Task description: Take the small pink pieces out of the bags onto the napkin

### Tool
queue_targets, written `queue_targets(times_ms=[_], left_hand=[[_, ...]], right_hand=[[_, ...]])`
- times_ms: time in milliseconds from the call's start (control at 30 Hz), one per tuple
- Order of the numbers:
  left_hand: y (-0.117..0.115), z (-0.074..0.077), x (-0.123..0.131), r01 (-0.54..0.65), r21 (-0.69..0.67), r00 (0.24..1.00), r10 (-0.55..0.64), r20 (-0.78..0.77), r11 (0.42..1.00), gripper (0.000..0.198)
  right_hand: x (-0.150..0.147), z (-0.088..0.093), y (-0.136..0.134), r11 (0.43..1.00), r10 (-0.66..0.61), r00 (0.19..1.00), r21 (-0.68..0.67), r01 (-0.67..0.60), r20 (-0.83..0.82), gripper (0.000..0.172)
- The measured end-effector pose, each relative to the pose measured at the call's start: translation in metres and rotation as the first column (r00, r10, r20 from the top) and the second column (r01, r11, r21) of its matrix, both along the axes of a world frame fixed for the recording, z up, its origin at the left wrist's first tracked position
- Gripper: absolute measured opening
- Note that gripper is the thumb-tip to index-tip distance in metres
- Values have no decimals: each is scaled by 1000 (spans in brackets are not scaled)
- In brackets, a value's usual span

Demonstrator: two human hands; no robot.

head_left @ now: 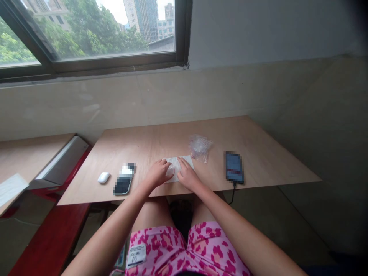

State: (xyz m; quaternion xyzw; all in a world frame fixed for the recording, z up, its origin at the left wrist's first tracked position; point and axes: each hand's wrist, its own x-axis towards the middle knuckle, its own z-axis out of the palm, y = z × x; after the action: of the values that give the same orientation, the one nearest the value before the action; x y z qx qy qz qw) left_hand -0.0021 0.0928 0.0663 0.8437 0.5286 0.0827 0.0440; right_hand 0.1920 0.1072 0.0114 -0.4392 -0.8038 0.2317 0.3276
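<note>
Left fingers, right fingers, slightly spread, touching white folded sheet

From here I see pink shorts blotched with darker magenta. The packet is white, the plywood tabletop pale tan, the bench deep red.

daylight from window upper left, sky blown white; soft sheen on wall beneath; right side dimmer, corners dark, edges bowed; phone and phone pixelated.
</note>
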Motion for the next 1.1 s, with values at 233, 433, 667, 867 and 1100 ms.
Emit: queue_targets(times_ms=[233, 433, 667, 867, 1100], left_hand=[[25, 1, 7, 74, -24, 975, -78, -207, 997, 39], [33, 13, 8, 147, -22, 940, -147, -307, 989, 42], [41, 21, 16, 246, 13, 878, -217, -427, 969, 41], [48, 27, 25, 284, 8, 836, -244, -491, 959, 37], [49, 33, 35, 309, -11, 791, -263, -553, 951, 35]], right_hand=[[-17, -22, -1, 997, -35, 958, 71, 15, 283, 64], [-17, -22, -1, 996, -49, 937, 87, 20, 346, 61], [-18, -29, 3, 998, -45, 955, 60, 29, 292, 66], [-17, -32, 4, 998, -42, 974, 53, 31, 220, 71], [-14, -34, 3, 999, -31, 989, 47, 24, 148, 80]])
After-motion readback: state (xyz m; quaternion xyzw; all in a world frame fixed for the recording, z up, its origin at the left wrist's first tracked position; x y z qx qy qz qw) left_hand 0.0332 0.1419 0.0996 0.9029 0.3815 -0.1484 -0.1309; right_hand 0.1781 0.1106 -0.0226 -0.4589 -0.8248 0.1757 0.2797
